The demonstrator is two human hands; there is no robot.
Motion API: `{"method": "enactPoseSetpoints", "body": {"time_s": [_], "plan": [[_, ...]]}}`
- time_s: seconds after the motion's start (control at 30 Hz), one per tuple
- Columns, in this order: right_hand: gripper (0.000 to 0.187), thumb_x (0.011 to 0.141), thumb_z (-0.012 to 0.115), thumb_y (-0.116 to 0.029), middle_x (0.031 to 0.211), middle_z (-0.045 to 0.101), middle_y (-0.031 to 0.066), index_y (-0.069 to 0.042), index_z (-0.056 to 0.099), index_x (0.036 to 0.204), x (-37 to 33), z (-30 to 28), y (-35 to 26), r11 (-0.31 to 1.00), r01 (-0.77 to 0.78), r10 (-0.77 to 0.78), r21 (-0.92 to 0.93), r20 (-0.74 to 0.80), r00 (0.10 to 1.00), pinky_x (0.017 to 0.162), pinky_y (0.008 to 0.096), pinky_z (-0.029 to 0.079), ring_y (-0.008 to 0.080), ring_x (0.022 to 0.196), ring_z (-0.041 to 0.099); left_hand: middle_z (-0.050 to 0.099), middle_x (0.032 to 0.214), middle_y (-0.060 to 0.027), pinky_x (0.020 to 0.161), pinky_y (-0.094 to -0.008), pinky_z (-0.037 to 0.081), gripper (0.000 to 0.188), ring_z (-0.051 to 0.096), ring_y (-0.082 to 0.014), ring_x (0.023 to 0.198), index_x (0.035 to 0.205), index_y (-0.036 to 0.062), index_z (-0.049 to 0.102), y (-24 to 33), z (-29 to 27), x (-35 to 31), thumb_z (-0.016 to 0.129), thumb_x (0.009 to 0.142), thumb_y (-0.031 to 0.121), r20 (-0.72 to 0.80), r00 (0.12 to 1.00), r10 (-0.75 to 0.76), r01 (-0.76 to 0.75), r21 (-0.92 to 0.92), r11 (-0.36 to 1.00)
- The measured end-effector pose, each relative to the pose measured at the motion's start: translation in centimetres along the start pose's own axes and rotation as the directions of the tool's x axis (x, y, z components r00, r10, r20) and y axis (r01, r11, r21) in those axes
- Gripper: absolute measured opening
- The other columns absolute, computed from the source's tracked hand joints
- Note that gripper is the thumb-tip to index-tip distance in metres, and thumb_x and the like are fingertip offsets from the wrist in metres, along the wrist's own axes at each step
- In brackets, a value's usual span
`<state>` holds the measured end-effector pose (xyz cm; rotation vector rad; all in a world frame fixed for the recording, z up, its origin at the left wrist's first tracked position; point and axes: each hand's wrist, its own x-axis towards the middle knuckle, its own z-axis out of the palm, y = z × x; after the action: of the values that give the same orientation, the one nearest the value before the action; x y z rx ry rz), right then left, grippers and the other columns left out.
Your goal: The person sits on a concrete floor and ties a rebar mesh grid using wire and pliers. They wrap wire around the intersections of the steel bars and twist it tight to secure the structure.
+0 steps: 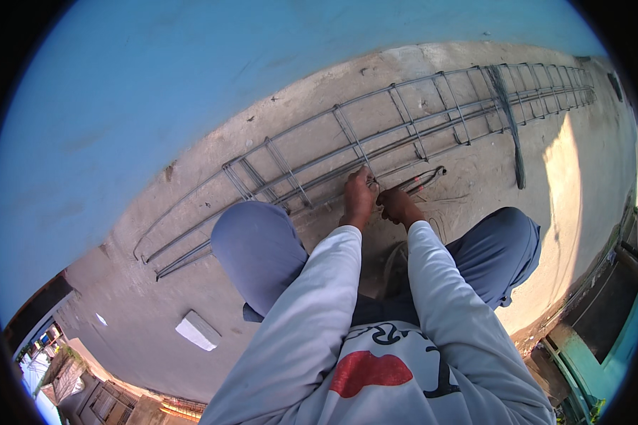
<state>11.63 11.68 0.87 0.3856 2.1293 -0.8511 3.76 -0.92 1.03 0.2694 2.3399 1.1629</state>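
Note:
A long steel rebar cage with square stirrups lies on the concrete floor along the foot of a blue wall. I crouch over it with both knees spread. My left hand grips a bar of the cage at a stirrup. Just to its right, my right hand is closed around a hooked tying tool whose dark curved tip points to the right. Thin tie wire shows between the two hands. Both sleeves are pale grey.
The blue wall rises right behind the cage. A loose rebar lies across the cage's right part. A white block lies on the concrete at the lower left. The slab's edge drops off at right, with rooftops below.

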Motion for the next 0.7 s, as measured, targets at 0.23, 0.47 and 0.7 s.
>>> {"method": "enactPoseSetpoints", "body": {"time_s": [0.23, 0.47, 0.7], "plan": [[0.026, 0.095, 0.061, -0.015, 0.091, 0.074, 0.0173, 0.001, 0.068, 0.113, -1.1, -1.8, -0.7, 0.371, -0.366, 0.333, 0.854, 0.246, 0.910, 0.063, 0.0402, 0.060, 0.0270, 0.072, 0.070, 0.072, 0.110, -0.0189, 0.093, -0.0458, 0.053, 0.028, 0.065, -0.0380, 0.111, 0.112, 0.0092, 0.069, 2.5, -4.9, 6.6, 0.074, 0.084, 0.012, 0.160, 0.987, 0.011, -0.057, 0.289, 0.956], [0.052, 0.089, 0.073, -0.035, 0.108, 0.071, 0.0259, 0.006, 0.061, 0.118, 1.0, 3.6, 7.0, 0.388, -0.140, 0.685, 0.911, -0.184, 0.705, 0.084, 0.0479, 0.057, 0.0408, 0.093, 0.071, 0.064, 0.131, -0.0220, 0.104, -0.0467, 0.048, 0.051, 0.059, -0.0388, 0.125, 0.131, 0.0025, 0.061, 9.3, -11.5, 17.8, 0.070, 0.092, 0.035, 0.211, 0.969, 0.125, -0.219, 0.511, 0.831], [0.079, 0.085, 0.077, -0.048, 0.123, 0.064, 0.0316, 0.004, 0.041, 0.132, 1.1, 2.2, 5.1, 0.557, -0.305, 0.785, 0.772, -0.371, 0.496, 0.098, 0.0511, 0.050, 0.0458, 0.115, 0.064, 0.053, 0.143, -0.0319, 0.109, -0.0469, 0.043, 0.083, 0.053, -0.0424, 0.133, 0.141, -0.0124, 0.047, 4.8, -12.4, 22.1, 0.060, 0.096, 0.056, 0.497, 0.854, -0.152, -0.259, 0.660, 0.706]]}}
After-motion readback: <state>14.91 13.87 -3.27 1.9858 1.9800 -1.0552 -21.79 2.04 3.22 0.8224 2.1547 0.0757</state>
